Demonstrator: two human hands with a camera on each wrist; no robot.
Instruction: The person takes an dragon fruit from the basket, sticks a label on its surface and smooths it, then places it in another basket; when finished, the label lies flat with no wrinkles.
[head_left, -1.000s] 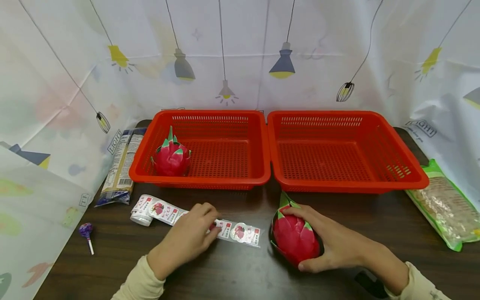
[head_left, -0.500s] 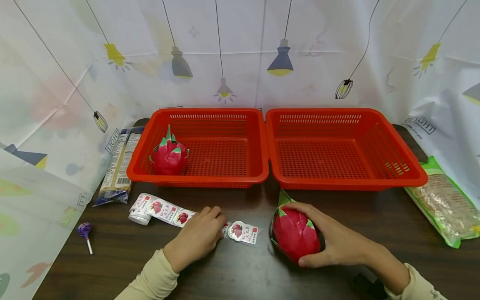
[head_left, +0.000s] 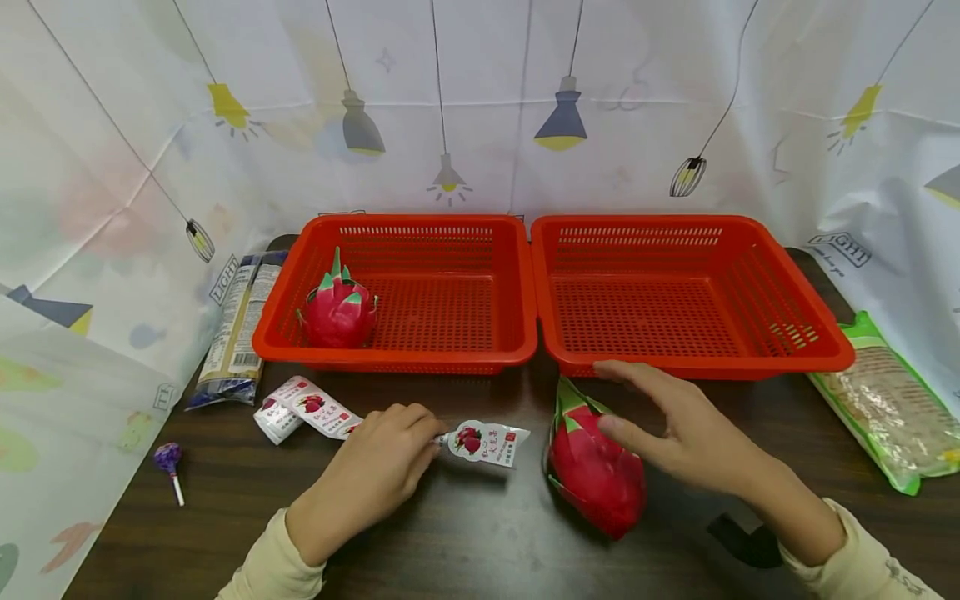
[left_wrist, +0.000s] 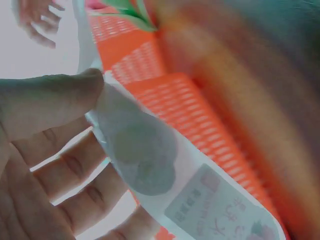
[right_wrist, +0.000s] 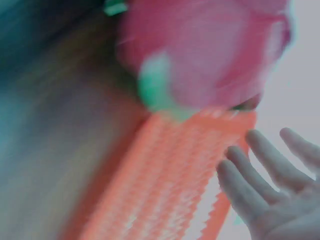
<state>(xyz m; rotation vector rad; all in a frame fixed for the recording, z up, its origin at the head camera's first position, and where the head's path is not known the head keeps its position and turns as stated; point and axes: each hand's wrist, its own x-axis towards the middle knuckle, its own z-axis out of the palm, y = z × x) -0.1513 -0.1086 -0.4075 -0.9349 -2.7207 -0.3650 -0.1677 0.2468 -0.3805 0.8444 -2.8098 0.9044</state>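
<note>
My left hand (head_left: 375, 471) pinches a strip of dragon fruit stickers (head_left: 487, 442) between thumb and fingers. The strip's free end is lifted off the table to the right of the hand. Its rolled end (head_left: 279, 417) lies to the left. In the left wrist view the thumb presses on the sticker strip (left_wrist: 145, 145). A red dragon fruit (head_left: 596, 467) with green leaf tips lies tilted on the table, right of the strip. Just above and right of it my right hand (head_left: 693, 429) is raised, fingers spread, holding nothing. The right wrist view is blurred.
Two red plastic baskets stand side by side at the back. The left basket (head_left: 397, 358) holds another dragon fruit (head_left: 341, 312); the right basket (head_left: 697, 367) is behind my right hand. A lollipop (head_left: 169, 462) and a bag (head_left: 238, 333) lie left, a green-edged bag (head_left: 892, 408) right.
My right hand has let go of the dragon fruit and moved up and away to the right; the fruit has tipped. My left hand has lifted the strip's free end.
</note>
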